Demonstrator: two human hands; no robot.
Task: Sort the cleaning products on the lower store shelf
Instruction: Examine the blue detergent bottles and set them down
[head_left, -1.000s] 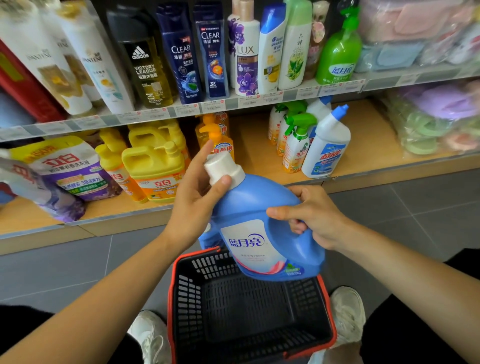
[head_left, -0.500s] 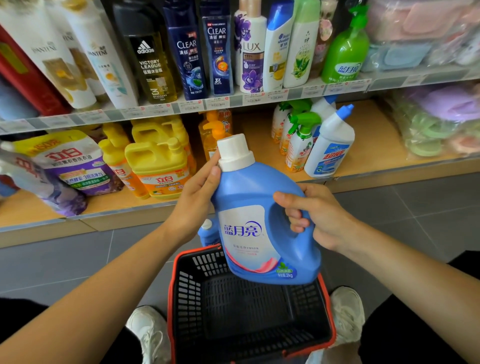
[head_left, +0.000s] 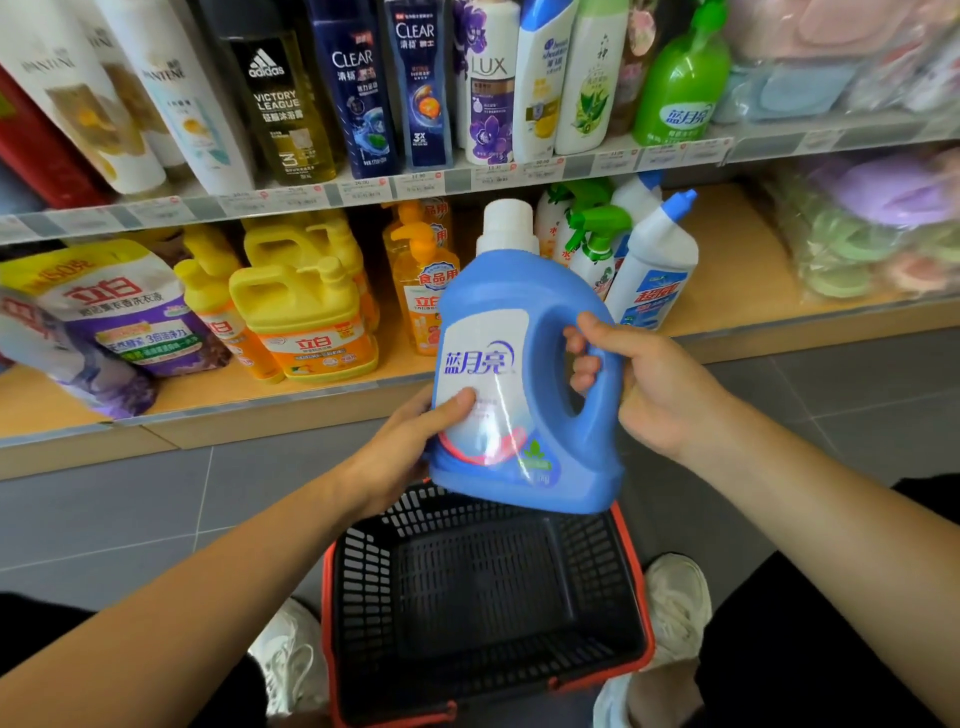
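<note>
The blue detergent jug (white cap on, label forward) is held upright before the lower shelf, where yellow jugs, an orange pump bottle and green-topped spray bottles stand.

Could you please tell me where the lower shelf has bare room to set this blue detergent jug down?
The widest bare wood on the lower wooden shelf lies between the white blue-capped angled-neck bottle and the plastic-wrapped pastel goods. The left, with yellow handled jugs and purple refill pouches, is crowded.
</note>
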